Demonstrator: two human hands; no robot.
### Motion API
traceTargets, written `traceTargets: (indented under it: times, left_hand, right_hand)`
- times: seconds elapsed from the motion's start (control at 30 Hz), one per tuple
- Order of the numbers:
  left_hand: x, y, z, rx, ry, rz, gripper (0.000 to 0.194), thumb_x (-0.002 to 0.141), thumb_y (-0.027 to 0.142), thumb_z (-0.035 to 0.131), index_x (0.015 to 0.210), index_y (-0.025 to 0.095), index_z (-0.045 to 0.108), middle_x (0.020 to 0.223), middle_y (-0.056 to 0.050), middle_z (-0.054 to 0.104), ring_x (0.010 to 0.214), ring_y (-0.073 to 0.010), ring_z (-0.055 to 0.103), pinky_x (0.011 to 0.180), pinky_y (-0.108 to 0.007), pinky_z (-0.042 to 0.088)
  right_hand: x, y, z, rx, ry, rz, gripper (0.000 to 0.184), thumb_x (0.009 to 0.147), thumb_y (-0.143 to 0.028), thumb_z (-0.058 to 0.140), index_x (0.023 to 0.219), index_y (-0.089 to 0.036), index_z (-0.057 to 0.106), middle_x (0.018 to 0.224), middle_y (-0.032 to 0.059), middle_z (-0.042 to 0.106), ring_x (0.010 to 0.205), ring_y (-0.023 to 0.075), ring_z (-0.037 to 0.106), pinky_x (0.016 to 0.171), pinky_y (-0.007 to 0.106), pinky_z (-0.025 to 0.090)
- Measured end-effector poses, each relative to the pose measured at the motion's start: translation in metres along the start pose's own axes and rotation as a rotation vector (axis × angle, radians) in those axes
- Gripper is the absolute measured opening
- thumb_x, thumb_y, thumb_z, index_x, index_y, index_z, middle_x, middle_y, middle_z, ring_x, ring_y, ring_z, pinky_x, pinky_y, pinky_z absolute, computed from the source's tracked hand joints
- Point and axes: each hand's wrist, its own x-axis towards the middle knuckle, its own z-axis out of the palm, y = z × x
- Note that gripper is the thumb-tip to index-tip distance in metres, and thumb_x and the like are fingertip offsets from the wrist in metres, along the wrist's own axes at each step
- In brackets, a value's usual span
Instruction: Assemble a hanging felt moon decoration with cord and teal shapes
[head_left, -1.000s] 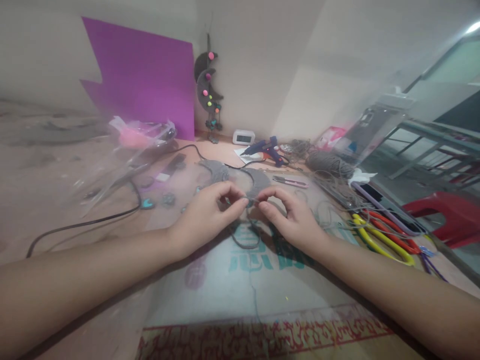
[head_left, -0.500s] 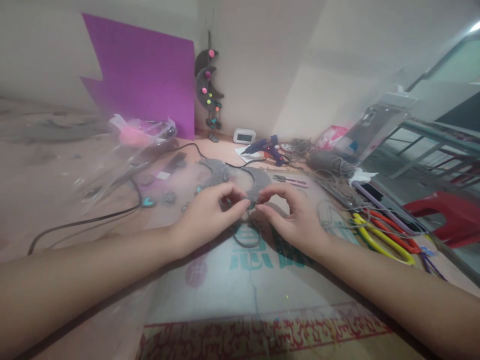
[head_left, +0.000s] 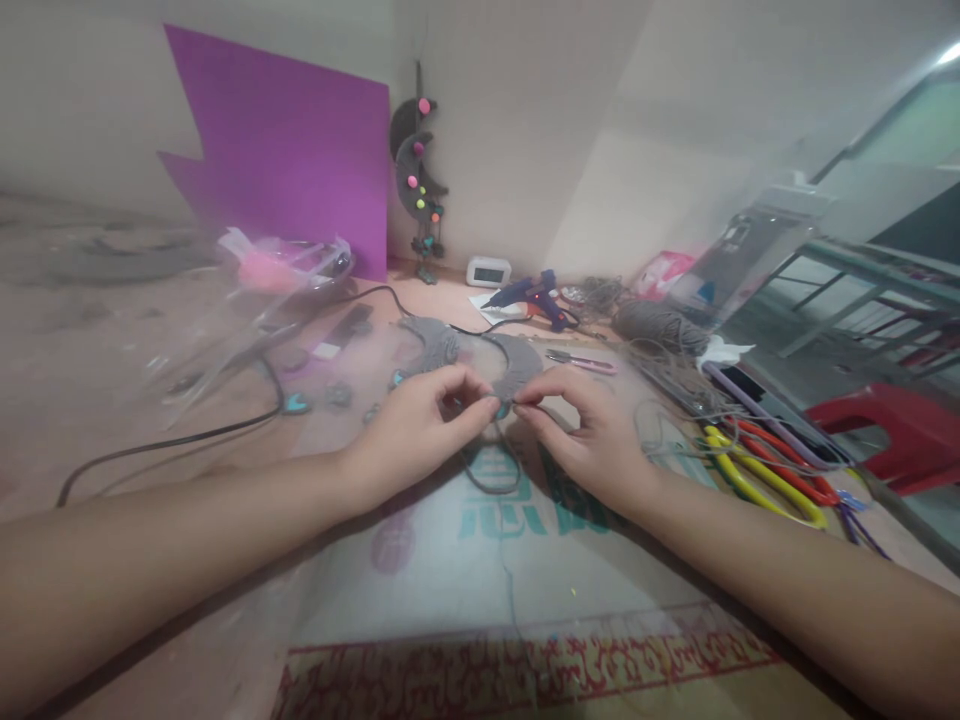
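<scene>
My left hand (head_left: pixel 431 420) pinches grey yarn between thumb and forefinger at the middle of the work area. Close beside it, my right hand (head_left: pixel 581 425) is also pinched, its fingertips meeting on the yarn. A small teal piece (head_left: pixel 502 410) shows between the two sets of fingertips; its exact form is too small to tell. Below the fingers a loop of grey yarn (head_left: pixel 496 492) hangs over the printed sheet (head_left: pixel 442 590). Just beyond my hands lie two grey yarn-wrapped crescents, a right one (head_left: pixel 521 355) and a left one (head_left: pixel 431 340).
Thread snips (head_left: pixel 581 362), a blue glue gun (head_left: pixel 529 298) and a white digital clock (head_left: pixel 488 272) lie farther back. To the right are a grey yarn skein (head_left: pixel 660 328), yellow-handled scissors (head_left: pixel 765 485) and a phone (head_left: pixel 776 415). A black cable (head_left: pixel 165 445) crosses the left side.
My right fingertips parted slightly half a second ago and are now pinched together again on the yarn. The teal piece between the fingers shows more clearly. My left hand has hardly moved.
</scene>
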Motion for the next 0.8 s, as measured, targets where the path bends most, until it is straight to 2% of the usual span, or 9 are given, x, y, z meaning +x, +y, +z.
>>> traceTargets:
  times: [0.47,0.7,0.8]
  left_hand:
    - [0.0002,0.0006,0.0005,0.019,0.008,0.050,0.016,0.093,0.032,0.057,0.088,0.019,0.065,0.083,0.001,0.069,0.078,-0.0142,0.064,0.074,-0.027,0.048]
    - [-0.0013,0.0028,-0.0005,0.032,-0.002,0.052,0.015,0.092,0.032,0.058,0.087,0.019,0.064,0.082,0.002,0.068,0.078,-0.0131,0.062,0.073,-0.026,0.046]
    - [-0.0011,0.0029,-0.0001,0.036,0.004,0.057,0.016,0.093,0.033,0.057,0.088,0.019,0.064,0.082,0.002,0.068,0.077,-0.0134,0.061,0.072,-0.026,0.046]
  right_hand:
    - [0.0010,-0.0021,-0.0009,0.031,-0.026,0.021,0.007,0.093,-0.020,0.060,0.089,-0.024,0.065,0.081,0.0013,0.071,0.077,0.0182,0.064,0.075,0.035,0.048]
    - [0.0009,-0.0017,-0.0006,0.011,-0.043,-0.026,0.007,0.093,-0.018,0.061,0.090,-0.024,0.062,0.081,0.0010,0.069,0.077,0.0174,0.062,0.075,0.034,0.046]
    - [-0.0013,-0.0023,-0.0012,0.013,-0.028,0.010,0.005,0.092,-0.020,0.062,0.091,-0.023,0.060,0.082,0.0013,0.067,0.078,0.0178,0.062,0.076,0.035,0.047]
